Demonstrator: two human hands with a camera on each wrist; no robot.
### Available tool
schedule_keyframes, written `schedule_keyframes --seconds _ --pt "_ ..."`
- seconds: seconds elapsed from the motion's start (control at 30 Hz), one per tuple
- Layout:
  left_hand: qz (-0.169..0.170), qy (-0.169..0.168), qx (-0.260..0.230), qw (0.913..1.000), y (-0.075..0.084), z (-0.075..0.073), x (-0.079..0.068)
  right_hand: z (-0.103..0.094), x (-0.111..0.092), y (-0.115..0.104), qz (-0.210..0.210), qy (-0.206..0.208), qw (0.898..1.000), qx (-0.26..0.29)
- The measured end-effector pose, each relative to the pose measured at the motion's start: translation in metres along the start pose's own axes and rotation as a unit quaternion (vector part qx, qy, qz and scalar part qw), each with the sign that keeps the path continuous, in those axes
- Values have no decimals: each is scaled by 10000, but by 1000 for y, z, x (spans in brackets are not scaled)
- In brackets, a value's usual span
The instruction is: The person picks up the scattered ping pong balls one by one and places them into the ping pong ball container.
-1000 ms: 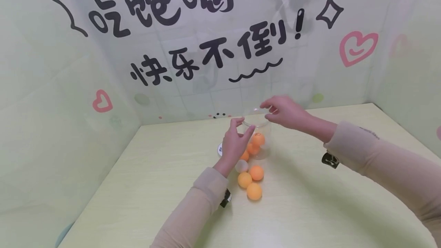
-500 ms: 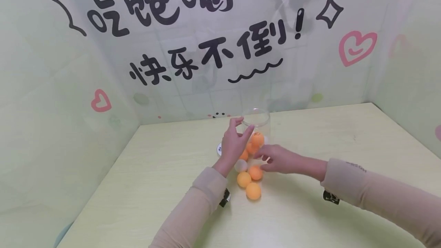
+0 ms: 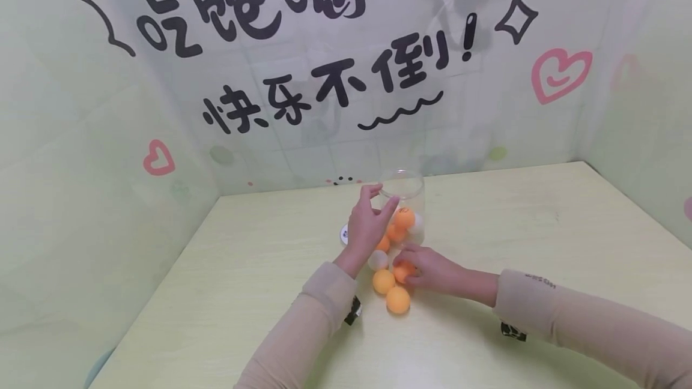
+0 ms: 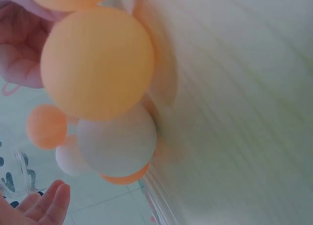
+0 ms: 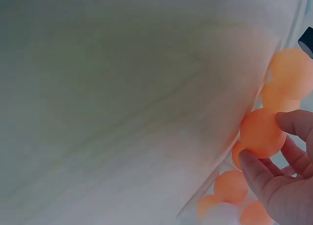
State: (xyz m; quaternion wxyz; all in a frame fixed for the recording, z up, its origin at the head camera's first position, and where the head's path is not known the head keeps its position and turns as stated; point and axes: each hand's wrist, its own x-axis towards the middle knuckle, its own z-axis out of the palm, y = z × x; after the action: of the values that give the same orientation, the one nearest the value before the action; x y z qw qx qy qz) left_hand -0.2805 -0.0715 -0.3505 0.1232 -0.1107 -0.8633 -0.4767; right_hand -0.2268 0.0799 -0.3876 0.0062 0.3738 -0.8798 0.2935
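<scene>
A clear round jar (image 3: 420,200) stands upright on the table, with orange and white ping-pong balls (image 3: 404,218) visible in it. My left hand (image 3: 365,221) holds the jar's left side near the rim, thumb in front. Nearer to me, my right hand (image 3: 435,270) pinches an orange ping-pong ball (image 5: 263,132) between thumb and fingers, low at the table. Beside that ball lie two lighter orange balls (image 3: 384,281) and a white ball (image 3: 378,260). Another orange ball (image 3: 382,244) is partly covered by my left hand.
A round white piece with a printed mark (image 3: 344,233) lies left of the jar, half hidden by my left hand. The pale wooden table (image 3: 259,269) meets a printed cloth wall (image 3: 303,155) just behind the jar.
My right hand has come down from the jar's rim toward me and now grips an orange ping-pong ball from the group in front. The left hand stays at the jar.
</scene>
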Motion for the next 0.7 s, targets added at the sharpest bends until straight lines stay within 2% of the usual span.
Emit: schedule_keyframes --seconds 0.23,0.6,0.7 --pt "-55 -42 -4 10000 0 -1 -1 -5 0 -3 95 43 9999 -135" --pt "6 -95 -34 9999 0 -3 -2 -26 1 -11 304 13 9995 71" --pt "41 -80 -43 10000 0 -3 -2 -33 1 -12 216 63 9997 -95"
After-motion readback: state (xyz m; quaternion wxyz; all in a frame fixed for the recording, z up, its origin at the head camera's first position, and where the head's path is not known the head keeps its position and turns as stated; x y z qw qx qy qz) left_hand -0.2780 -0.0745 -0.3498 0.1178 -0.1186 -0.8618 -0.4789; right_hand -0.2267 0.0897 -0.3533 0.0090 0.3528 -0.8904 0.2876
